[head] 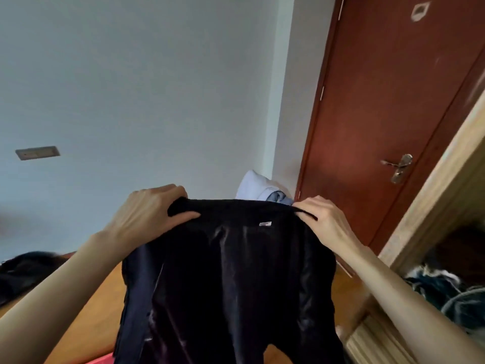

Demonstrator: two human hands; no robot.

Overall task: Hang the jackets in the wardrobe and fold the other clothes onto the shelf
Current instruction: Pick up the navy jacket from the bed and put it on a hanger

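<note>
- One dark jacket (231,279) up in front, lining showing.
- Two hands: left hand (147,214) and right hand (324,219) each clamped on its collar.
- One red-brown door (380,101) far right.

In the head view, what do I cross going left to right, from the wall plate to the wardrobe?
Wall plate → left hand → dark jacket held up by both hands → right hand → door handle on the red-brown door → wardrobe frame.

small tag (265,223) inside jacket (231,285) collar, print unreadable
</note>
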